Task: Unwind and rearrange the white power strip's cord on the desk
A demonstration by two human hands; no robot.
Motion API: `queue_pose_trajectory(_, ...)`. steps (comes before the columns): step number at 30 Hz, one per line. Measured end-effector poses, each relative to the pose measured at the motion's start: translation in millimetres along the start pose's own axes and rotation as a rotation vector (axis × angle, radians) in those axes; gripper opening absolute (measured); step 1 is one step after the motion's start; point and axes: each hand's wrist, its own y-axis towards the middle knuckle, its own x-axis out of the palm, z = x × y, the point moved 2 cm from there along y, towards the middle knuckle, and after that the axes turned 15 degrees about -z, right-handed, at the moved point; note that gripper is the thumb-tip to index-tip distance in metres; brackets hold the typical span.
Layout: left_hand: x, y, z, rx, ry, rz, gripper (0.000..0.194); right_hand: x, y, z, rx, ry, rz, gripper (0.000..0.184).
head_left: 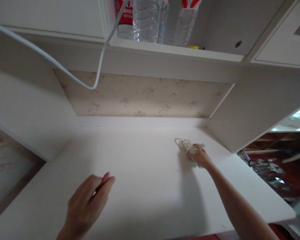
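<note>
right hand [202, 157] clamps fingers on cord [192, 148], right side of desk [140, 166] | left hand [86, 200]: fingers together, left side, contents unclear | cord coiled, loop loose

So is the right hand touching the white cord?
Touching. The head view shows the right hand with its fingers closed on the bundled white cord.

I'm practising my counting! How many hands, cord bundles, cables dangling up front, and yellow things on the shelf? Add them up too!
Left hand and right hand: 2
Cord bundle: 1
Dangling cable: 1
Yellow thing: 1
Total: 5
</note>
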Motion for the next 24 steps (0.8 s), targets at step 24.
queue_pose_trajectory(24, 181.4, 14, 33, -0.187, -0.414, -0.42, 0.072, 13, -130, -192, -0.334, 1.505, -0.691, 0.027)
